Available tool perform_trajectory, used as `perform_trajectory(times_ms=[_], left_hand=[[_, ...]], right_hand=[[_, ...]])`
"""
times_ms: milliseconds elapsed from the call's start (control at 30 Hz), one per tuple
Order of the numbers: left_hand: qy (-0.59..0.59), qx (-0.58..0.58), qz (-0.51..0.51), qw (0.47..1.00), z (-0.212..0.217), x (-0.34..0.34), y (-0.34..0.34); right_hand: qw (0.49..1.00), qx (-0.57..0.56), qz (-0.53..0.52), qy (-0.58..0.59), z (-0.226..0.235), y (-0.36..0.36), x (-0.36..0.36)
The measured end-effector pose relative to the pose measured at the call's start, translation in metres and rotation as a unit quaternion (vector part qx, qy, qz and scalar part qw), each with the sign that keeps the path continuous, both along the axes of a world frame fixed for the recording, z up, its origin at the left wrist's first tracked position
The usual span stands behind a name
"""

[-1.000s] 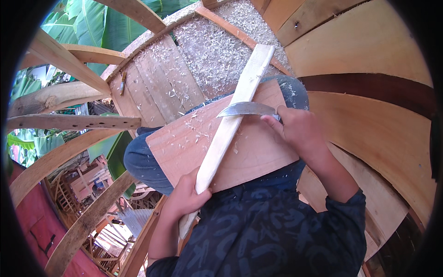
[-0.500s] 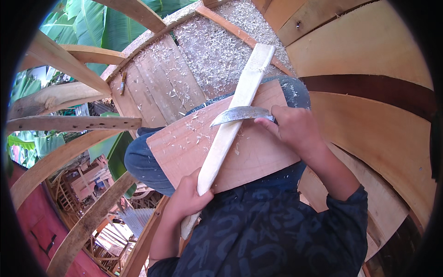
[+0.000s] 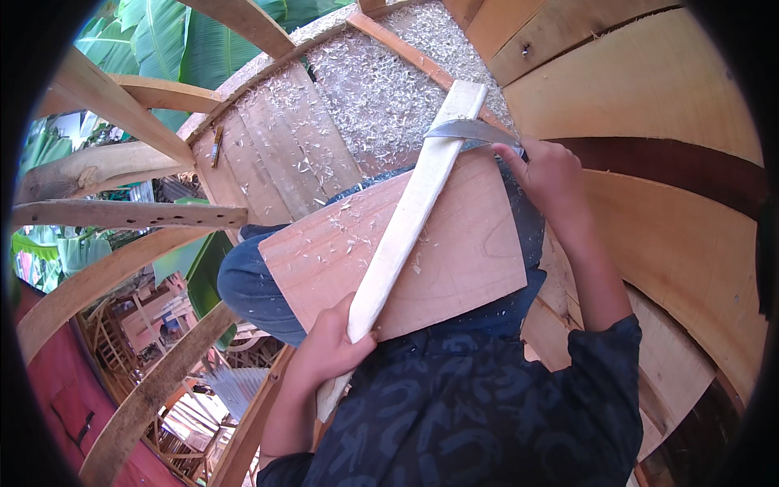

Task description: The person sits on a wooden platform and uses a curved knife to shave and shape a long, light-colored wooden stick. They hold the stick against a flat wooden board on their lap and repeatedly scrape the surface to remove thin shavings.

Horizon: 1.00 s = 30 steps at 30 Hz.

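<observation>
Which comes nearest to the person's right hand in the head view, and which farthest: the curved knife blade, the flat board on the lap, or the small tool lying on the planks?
From the right hand:
1. Curved knife blade, held in that hand, reaching left over the pale wooden strip.
2. Flat board, on the lap, just below the hand.
3. Small tool, far left on the shaving-strewn planks.

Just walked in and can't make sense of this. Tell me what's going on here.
A person sits with a flat wooden board across their lap. The left hand grips the lower part of a pale wooden slat lying on the board. The right hand holds a curved knife, its blade across the slat's upper end. Wood shavings cover the planks beyond.
</observation>
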<state>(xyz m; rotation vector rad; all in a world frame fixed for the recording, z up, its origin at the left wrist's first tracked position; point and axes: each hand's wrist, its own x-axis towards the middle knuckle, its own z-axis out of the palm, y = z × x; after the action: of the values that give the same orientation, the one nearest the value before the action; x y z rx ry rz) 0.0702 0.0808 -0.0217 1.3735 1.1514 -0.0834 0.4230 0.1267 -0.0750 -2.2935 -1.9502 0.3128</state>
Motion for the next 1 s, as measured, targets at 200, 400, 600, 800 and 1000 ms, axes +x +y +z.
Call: perform_trajectory(times_ms=[200,400,600,800,1000], left_hand=[[0.007,-0.004,0.004,1.000,0.002,0.001,0.000],[0.003,-0.003,0.000,1.000,0.000,0.000,0.002],[0.001,-0.004,0.010,1.000,-0.003,-0.001,-0.001],[0.014,-0.018,0.011,1.000,0.001,-0.001,0.001],[0.031,-0.046,0.028,0.998,0.005,0.002,0.003]], right_hand=[[0.988,0.019,0.124,0.085,0.010,-0.031,-0.041],[0.993,-0.038,-0.043,0.100,0.011,-0.004,-0.016],[0.844,-0.158,-0.135,0.494,0.020,-0.029,-0.035],[0.500,-0.152,-0.189,0.831,0.019,-0.055,-0.045],[0.289,-0.115,-0.108,0.944,0.010,-0.052,-0.062]])
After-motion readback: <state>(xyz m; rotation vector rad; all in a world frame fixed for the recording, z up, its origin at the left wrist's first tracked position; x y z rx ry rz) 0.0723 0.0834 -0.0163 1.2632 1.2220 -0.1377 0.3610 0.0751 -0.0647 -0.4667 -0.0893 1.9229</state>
